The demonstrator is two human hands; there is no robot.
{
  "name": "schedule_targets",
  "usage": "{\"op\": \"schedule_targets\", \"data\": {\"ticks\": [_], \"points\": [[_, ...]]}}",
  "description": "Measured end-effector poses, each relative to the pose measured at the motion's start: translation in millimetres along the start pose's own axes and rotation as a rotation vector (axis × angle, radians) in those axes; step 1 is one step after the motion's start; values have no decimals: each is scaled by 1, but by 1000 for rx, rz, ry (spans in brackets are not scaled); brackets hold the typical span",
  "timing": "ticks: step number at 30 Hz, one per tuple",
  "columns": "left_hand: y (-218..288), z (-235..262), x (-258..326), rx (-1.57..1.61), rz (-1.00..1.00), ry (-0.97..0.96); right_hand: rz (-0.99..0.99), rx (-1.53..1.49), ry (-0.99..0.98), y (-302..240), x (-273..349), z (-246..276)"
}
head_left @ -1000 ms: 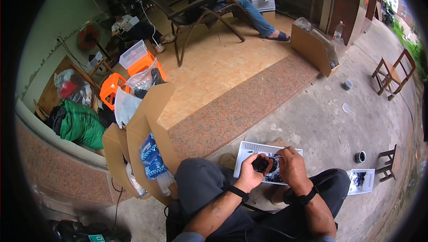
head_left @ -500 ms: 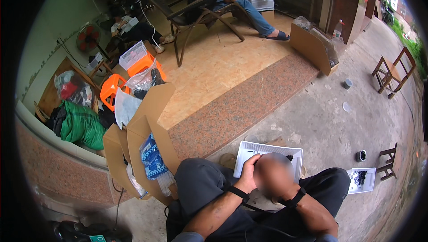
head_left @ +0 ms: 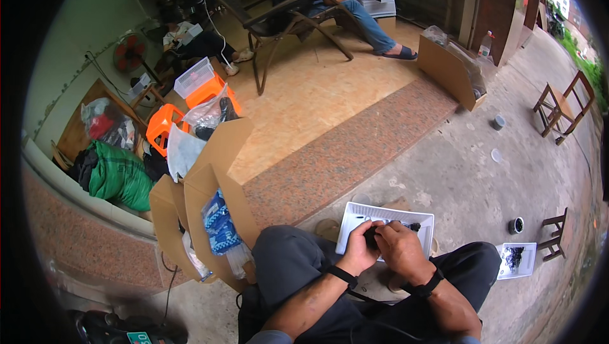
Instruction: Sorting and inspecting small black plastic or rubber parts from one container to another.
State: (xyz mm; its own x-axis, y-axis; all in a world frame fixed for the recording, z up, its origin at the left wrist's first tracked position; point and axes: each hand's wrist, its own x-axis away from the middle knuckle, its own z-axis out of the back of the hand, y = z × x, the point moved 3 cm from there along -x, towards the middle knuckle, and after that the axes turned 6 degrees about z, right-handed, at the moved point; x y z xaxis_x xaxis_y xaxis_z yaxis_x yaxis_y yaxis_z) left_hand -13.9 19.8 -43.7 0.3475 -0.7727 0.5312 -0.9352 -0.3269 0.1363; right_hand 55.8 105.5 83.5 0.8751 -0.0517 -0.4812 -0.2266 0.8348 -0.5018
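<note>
As a white tray (head_left: 346,225) lay beneath, the left hand (head_left: 357,254) and right hand (head_left: 405,250) met over its near edge, left fingers curled around a dark object (head_left: 370,237) (the right fingers' hold could not be told); black bits (head_left: 415,226) showed toward the tray's far right corner.

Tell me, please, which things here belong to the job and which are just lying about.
Seemingly part of the job:
black item, shape unclear, between left hand and right hand
white rectangular plastic tray beneath
smaller white plastic tray holding black pieces, probably

Apparently just lying about:
bulky green bundle
orange plastic stool
brown wooden chair
</note>
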Motion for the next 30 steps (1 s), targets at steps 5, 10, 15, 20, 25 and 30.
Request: {"op": "schedule_targets", "data": {"ticks": [5,10,15,20,25,30], "points": [[0,0,0,26,-11,39,-90,-76,56,8,1,9],[1,-7,6,40,-1,51,-135,-63,76,18,4,17],[2,-8,8,54,2,26,-214,-5,28,16,2,25],[0,-7,7,58,0,41,-210,16,31,20,4,25],[2,-5,6,83,-2,38,-195,45,29,21,4,24],[1,-8,7,72,-6,24,-151,72,21,21,2,26]]}}
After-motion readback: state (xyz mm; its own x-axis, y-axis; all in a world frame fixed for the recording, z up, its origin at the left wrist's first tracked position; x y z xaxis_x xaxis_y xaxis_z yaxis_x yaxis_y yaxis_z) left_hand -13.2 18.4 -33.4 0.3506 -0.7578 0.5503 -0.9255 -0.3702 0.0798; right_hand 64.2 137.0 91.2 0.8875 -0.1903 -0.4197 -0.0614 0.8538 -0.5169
